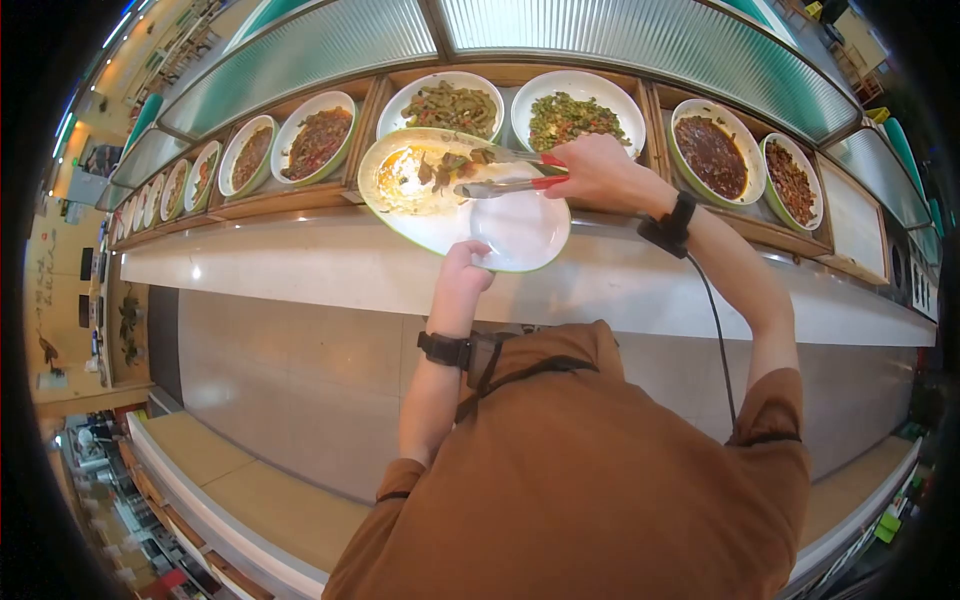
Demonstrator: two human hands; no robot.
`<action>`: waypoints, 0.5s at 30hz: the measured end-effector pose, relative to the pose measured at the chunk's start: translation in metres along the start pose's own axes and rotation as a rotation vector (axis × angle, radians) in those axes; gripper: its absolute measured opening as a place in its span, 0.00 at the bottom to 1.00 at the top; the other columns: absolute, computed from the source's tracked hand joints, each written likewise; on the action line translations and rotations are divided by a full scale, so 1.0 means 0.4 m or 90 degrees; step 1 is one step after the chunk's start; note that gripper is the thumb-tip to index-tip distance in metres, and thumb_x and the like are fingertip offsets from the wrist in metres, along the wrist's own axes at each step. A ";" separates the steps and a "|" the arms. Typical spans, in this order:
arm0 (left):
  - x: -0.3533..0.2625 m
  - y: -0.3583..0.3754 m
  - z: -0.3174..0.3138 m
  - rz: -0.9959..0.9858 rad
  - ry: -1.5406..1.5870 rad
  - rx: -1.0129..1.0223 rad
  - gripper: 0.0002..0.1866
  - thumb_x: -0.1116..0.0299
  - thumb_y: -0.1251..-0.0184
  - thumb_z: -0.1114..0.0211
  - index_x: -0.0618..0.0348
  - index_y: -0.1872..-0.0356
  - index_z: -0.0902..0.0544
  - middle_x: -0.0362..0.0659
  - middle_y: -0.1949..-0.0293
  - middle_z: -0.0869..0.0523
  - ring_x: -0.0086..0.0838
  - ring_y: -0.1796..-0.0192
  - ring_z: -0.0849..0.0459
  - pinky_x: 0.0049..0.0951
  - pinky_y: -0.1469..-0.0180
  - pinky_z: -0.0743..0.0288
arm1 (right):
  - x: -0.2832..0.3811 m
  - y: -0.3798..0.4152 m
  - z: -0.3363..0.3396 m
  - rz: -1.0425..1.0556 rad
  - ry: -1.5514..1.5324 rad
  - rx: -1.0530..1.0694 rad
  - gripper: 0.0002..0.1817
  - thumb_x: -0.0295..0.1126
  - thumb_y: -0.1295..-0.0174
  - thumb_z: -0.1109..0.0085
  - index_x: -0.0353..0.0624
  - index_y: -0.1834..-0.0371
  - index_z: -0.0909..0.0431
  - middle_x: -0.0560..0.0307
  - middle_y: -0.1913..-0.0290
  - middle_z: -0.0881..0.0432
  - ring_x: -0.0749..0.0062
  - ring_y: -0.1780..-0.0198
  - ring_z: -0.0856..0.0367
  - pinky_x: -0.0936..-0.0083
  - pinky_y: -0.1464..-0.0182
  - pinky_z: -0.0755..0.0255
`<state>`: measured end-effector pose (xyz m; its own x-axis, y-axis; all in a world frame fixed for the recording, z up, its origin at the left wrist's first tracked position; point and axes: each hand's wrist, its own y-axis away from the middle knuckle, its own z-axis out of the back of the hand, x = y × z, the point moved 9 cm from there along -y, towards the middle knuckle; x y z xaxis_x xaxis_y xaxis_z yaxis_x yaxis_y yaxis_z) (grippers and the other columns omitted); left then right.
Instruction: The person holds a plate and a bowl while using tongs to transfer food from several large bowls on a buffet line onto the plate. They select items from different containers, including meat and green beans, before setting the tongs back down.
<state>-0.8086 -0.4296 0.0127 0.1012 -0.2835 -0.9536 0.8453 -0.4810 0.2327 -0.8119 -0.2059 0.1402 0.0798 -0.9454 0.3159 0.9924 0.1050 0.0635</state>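
Note:
A white oval dish with a green rim is tilted over the counter's near edge. Orange sauce and some brown-green food scraps lie in its left part, while a pale round area shows at its right. My left hand grips the near rim, thumb on top and the other fingers mostly hidden below. Metal tongs with red grips are held in my right hand, which reaches in from the right. Their jaws point left over the dish, close to the scraps.
Behind the dish stand bowls of green beans and chopped green vegetables. Dark sauce and reddish-brown food fill bowls at right; several more line the left. Ribbed glass rises behind. A cable hangs from my right wrist.

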 end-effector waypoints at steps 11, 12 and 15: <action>-0.033 0.006 0.000 -0.021 0.003 -0.007 0.21 0.80 0.58 0.44 0.67 0.56 0.22 0.52 0.55 0.19 0.35 0.49 0.23 0.27 0.45 0.31 | -0.031 -0.012 -0.041 -0.006 0.029 -0.004 0.24 0.52 0.51 0.34 0.40 0.65 0.19 0.43 0.73 0.18 0.46 0.67 0.19 0.58 0.63 0.26; -0.032 -0.001 0.001 -0.049 -0.006 -0.014 0.21 0.81 0.58 0.44 0.68 0.56 0.22 0.53 0.55 0.19 0.36 0.49 0.23 0.27 0.44 0.31 | -0.030 -0.009 -0.035 -0.014 0.026 -0.010 0.24 0.52 0.52 0.34 0.40 0.65 0.19 0.44 0.73 0.18 0.46 0.67 0.19 0.59 0.63 0.26; 0.000 -0.017 -0.001 -0.036 -0.005 -0.008 0.20 0.82 0.59 0.44 0.69 0.57 0.23 0.53 0.55 0.18 0.37 0.48 0.22 0.27 0.43 0.31 | -0.038 -0.002 -0.035 -0.052 -0.053 -0.001 0.23 0.51 0.53 0.33 0.40 0.69 0.18 0.44 0.74 0.19 0.49 0.68 0.19 0.60 0.65 0.28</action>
<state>-0.8142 -0.4260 0.0110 0.0488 -0.2634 -0.9635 0.8561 -0.4859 0.1762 -0.8126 -0.1958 0.1221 -0.0099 -0.9218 0.3876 0.9954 0.0277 0.0913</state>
